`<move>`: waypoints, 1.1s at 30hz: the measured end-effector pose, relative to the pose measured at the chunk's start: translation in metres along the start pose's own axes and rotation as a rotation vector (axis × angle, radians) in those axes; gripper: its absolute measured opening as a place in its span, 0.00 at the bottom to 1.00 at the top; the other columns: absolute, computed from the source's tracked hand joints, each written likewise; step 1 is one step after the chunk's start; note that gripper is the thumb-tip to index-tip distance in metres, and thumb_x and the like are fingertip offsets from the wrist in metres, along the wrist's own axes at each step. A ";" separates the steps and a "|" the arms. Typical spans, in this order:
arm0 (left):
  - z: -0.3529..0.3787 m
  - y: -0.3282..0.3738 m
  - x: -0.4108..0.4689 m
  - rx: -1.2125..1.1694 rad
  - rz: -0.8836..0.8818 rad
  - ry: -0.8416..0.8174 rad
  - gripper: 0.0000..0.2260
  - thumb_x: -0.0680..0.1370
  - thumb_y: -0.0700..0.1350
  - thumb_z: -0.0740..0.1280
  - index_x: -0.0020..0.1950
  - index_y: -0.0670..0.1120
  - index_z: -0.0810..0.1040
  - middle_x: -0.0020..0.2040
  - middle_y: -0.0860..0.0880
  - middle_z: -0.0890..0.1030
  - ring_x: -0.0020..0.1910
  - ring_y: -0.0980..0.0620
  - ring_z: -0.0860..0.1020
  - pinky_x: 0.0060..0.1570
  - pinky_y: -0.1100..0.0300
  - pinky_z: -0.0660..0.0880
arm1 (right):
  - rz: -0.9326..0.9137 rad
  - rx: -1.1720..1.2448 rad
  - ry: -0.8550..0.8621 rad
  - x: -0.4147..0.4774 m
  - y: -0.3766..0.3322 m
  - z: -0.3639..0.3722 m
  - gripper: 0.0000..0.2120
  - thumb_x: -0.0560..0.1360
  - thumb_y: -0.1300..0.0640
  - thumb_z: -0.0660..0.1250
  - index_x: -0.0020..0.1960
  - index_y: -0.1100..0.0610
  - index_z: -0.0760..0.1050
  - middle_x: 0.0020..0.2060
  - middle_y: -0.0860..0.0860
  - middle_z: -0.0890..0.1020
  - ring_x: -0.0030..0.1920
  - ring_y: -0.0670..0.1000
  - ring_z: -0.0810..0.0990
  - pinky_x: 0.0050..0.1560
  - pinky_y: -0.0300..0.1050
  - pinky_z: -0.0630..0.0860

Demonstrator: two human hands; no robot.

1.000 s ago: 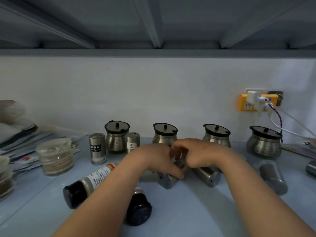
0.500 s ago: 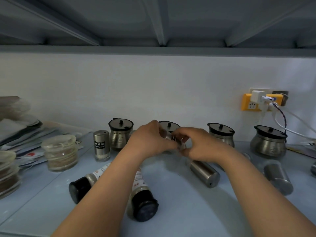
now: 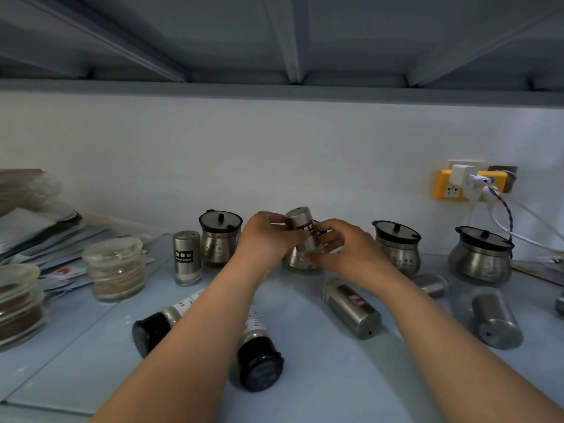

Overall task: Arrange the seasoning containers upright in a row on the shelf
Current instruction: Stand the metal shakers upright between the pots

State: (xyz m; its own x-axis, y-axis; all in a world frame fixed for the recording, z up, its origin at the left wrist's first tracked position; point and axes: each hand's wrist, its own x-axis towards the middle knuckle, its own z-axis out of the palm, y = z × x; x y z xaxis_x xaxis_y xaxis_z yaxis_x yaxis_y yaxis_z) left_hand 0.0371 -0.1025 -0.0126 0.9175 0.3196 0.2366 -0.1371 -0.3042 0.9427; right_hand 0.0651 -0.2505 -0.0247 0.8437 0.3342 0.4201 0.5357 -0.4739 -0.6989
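My left hand [image 3: 267,236] and my right hand [image 3: 341,248] both grip a small steel shaker [image 3: 302,227], held nearly upright above the shelf [image 3: 320,377] in front of a lidded steel pot. One labelled steel shaker [image 3: 186,257] stands upright at the left, beside a lidded pot [image 3: 220,236]. Steel shakers lie on their sides at centre right [image 3: 351,311], right [image 3: 496,319] and behind my right wrist [image 3: 432,283]. Two black-capped glass bottles [image 3: 161,325] [image 3: 258,352] lie under my left forearm.
Two more lidded steel pots [image 3: 396,245] [image 3: 480,257] stand by the wall. Stacked glass jars [image 3: 116,268] and papers fill the left end. A yellow socket [image 3: 448,189] with a charger and cables hangs at the right. A shelf underside runs overhead.
Both hands have lifted the steel shaker off the shelf and turned it from lying flat to nearly upright, moving it back toward the pots.
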 end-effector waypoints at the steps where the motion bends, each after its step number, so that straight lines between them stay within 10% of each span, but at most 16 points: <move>1: 0.001 -0.001 0.000 -0.015 -0.006 0.008 0.18 0.67 0.44 0.76 0.54 0.41 0.80 0.47 0.44 0.84 0.48 0.48 0.83 0.55 0.49 0.79 | 0.010 0.011 -0.011 0.000 0.000 0.001 0.18 0.64 0.54 0.77 0.50 0.44 0.75 0.41 0.43 0.79 0.44 0.43 0.78 0.42 0.36 0.72; 9: 0.001 -0.004 -0.001 0.038 0.009 -0.041 0.10 0.70 0.37 0.73 0.51 0.41 0.80 0.46 0.45 0.83 0.47 0.48 0.82 0.54 0.53 0.79 | 0.060 -0.010 -0.062 0.005 0.007 0.005 0.06 0.72 0.56 0.70 0.47 0.48 0.75 0.47 0.53 0.83 0.51 0.52 0.81 0.54 0.46 0.74; 15: 0.001 -0.004 -0.003 0.126 0.042 -0.092 0.10 0.72 0.33 0.69 0.45 0.48 0.78 0.39 0.51 0.79 0.38 0.56 0.76 0.36 0.72 0.71 | 0.115 -0.015 -0.093 0.002 0.006 0.004 0.11 0.72 0.55 0.71 0.54 0.54 0.78 0.48 0.53 0.83 0.50 0.51 0.80 0.46 0.41 0.72; 20: 0.004 -0.007 -0.003 0.199 -0.003 -0.102 0.14 0.71 0.35 0.71 0.55 0.43 0.77 0.47 0.48 0.81 0.47 0.51 0.78 0.46 0.61 0.73 | 0.133 -0.005 -0.124 -0.001 0.007 0.005 0.11 0.71 0.55 0.71 0.52 0.49 0.78 0.46 0.50 0.83 0.48 0.49 0.80 0.45 0.42 0.74; 33: 0.003 -0.007 -0.009 0.412 0.052 -0.154 0.03 0.70 0.38 0.71 0.43 0.43 0.82 0.47 0.42 0.85 0.49 0.45 0.82 0.53 0.51 0.77 | 0.152 -0.035 -0.213 -0.004 0.006 0.003 0.09 0.71 0.56 0.70 0.51 0.49 0.78 0.46 0.48 0.82 0.45 0.46 0.79 0.39 0.36 0.72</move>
State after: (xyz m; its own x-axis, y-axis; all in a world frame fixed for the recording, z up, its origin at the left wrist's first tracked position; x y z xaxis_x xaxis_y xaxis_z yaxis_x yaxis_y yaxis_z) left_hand 0.0312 -0.1062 -0.0217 0.9626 0.1660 0.2142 -0.0535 -0.6585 0.7507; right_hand 0.0651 -0.2519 -0.0318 0.8903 0.4191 0.1780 0.4073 -0.5583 -0.7227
